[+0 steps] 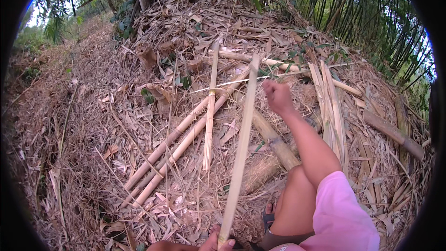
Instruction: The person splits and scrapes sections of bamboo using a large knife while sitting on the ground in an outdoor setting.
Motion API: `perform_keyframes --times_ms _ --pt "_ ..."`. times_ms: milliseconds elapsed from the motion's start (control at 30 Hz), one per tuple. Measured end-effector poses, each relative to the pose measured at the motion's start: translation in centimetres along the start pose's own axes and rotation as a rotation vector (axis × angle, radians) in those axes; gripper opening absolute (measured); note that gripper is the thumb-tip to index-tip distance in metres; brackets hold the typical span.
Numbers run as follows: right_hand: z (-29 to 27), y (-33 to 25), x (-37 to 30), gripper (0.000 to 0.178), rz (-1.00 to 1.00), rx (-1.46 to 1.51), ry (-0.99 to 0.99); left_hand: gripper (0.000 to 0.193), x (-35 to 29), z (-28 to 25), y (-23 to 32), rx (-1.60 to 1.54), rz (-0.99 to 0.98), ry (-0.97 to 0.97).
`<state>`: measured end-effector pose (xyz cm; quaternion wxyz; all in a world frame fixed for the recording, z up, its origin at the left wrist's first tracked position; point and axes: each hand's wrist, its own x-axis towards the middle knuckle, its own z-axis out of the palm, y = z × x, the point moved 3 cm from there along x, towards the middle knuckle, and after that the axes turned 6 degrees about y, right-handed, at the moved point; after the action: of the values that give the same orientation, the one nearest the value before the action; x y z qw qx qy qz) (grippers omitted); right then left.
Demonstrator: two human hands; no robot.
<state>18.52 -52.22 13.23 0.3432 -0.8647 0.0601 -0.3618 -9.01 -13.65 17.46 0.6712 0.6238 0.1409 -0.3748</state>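
Note:
A long, pale split bamboo strip (pixel 241 144) rises from the lower edge toward the middle of the view. My left hand (pixel 217 241) is closed round its near end, low at the bottom. Further out, my right hand (pixel 278 96) is curled into a fist, just right of the strip's far part. A thin, light sliver of bamboo (pixel 227 83) runs crosswise near that fist. Whether the fist holds it or anything else is hidden. Left of the held strip, another split bamboo strip (pixel 210 125) lies across two bamboo poles (pixel 181 148).
A bundle of split bamboo (pixel 331 111) lies to the right, near a darker pole (pixel 392 134). A thick bamboo stem (pixel 274 142) is under my right arm. Cut stumps (pixel 160 97) stand at left among dry leaves. Standing bamboo (pixel 367 14) rises behind.

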Motion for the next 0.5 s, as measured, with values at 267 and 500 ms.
perform_keyframes --times_ms 267,500 --pt "-0.3 5.5 0.1 0.080 0.250 -0.081 0.096 0.014 0.8 -1.1 -1.0 0.202 0.260 0.079" --pt "1.2 8.6 -1.3 0.085 0.648 0.057 0.070 0.033 1.7 -0.1 0.9 -0.075 -0.069 0.030"
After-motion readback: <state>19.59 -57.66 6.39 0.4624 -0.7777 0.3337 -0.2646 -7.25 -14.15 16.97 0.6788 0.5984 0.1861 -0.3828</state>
